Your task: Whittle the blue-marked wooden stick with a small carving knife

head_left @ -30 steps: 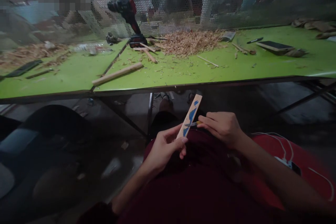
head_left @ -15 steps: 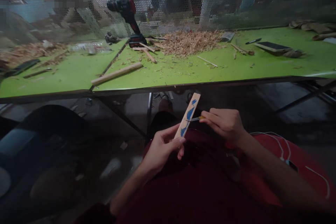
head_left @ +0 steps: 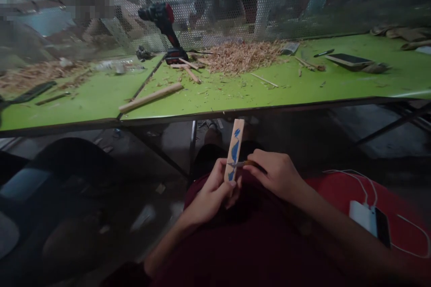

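Observation:
A flat wooden strip (head_left: 239,126) with blue painted patches stands nearly upright over my lap. My left hand (head_left: 215,188) is closed around its lower end, thumb in front and fingers behind. My right hand (head_left: 278,170) grips a small carving knife (head_left: 249,163) by its brownish handle. The thin blade points left and lies across the strip's face, between the middle and lower blue patches. Whether the edge cuts into the wood is too small to tell.
Beyond my hands is a green table (head_left: 208,94) with a cordless drill (head_left: 164,27), a heap of wood shavings (head_left: 245,56), a round wooden rod (head_left: 151,97) and a phone (head_left: 348,59). A perforated metal screen (head_left: 215,36) stands behind. To my right, a white power bank (head_left: 362,217) lies on a red seat (head_left: 332,184).
The strip has moved left and turned more upright. My right hand has come left and slightly lower with the knife, whose blade now reaches further across the strip.

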Available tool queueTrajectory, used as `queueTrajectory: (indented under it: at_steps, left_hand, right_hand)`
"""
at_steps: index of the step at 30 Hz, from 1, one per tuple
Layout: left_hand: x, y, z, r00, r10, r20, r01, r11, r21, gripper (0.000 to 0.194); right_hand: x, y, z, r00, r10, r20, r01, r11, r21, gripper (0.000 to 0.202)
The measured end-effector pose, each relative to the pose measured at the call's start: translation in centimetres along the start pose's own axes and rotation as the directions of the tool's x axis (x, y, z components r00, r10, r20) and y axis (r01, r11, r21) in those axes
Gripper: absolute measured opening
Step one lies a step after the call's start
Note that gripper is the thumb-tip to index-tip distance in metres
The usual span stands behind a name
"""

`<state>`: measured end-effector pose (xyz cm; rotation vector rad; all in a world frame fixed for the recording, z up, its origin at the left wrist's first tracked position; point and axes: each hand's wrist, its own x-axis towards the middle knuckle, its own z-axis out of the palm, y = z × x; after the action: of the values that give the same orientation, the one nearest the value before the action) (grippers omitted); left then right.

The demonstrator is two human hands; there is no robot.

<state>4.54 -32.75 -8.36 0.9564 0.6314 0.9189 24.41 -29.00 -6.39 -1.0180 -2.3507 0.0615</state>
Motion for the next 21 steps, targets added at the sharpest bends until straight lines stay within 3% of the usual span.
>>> queueTrajectory:
  at_steps: [5, 8, 11, 14, 21]
  left_hand:
    - [0.4, 0.3, 0.1, 0.994, 0.006, -0.109, 0.0, 0.998, 0.057, 0.021]
    - [0.7, 1.4, 0.5, 0.97, 0.111, -0.215, -0.067, 0.977, 0.202, 0.022]
    - [1.2, 2.9, 0.8, 0.906, 0.292, -0.305, -0.155, 0.902, 0.403, 0.024]
    - [1.9, 4.7, 1.1, 0.841, 0.402, -0.362, -0.216, 0.863, 0.457, 0.026]
    - [3.5, 8.3, 0.0, 0.734, 0.552, -0.395, -0.342, 0.803, 0.488, 0.027]
  right_hand:
    - [1.8, -0.2, 0.4, 0.995, 0.036, 0.089, -0.013, 0.969, -0.247, 0.024]
    - [4.0, -0.6, 0.2, 0.993, 0.049, 0.107, -0.006, 0.929, -0.371, 0.014]
    - [7.0, -1.3, -0.2, 0.999, 0.027, 0.023, -0.014, 0.899, -0.438, 0.019]
    - [10.2, -1.9, -0.8, 0.998, -0.026, -0.062, -0.008, 0.868, -0.496, 0.031]
    - [17.6, -1.0, -1.0, 0.991, -0.128, -0.024, 0.088, 0.796, -0.599, 0.034]
